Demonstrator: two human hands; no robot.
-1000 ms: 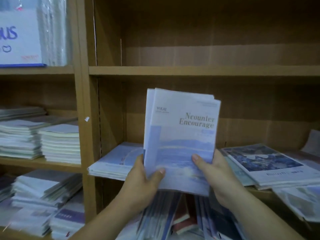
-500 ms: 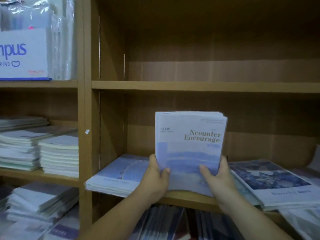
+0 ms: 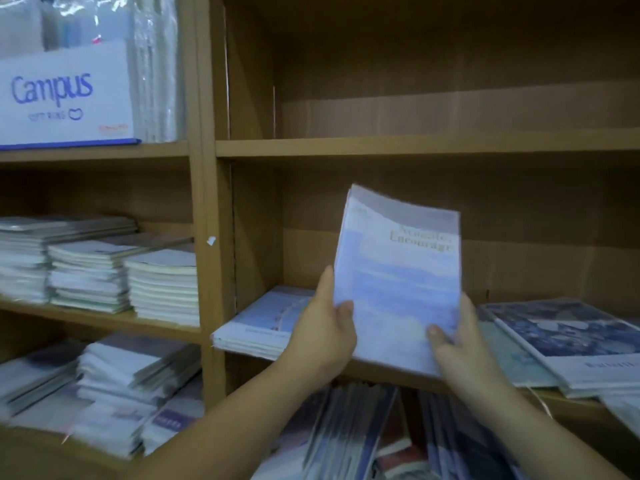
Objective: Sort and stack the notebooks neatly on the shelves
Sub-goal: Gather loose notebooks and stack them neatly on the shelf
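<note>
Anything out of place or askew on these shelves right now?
Yes. The pale blue stack beside the left hand lies skewed and overhangs the shelf edge; the dark blue notebooks on the right are fanned unevenly, and the notebooks below lean in a jumble.

Pale blue notebooks (image 3: 398, 282) upright, tilted, above middle shelf (image 3: 398, 372)

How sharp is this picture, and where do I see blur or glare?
Head view: dim, warm light; the held notebooks, gripped by the left hand and right hand, are motion-blurred, the title barely legible; the lower-left stacks smear too; the plastic wrap beside the Campus box shows glare.
</note>
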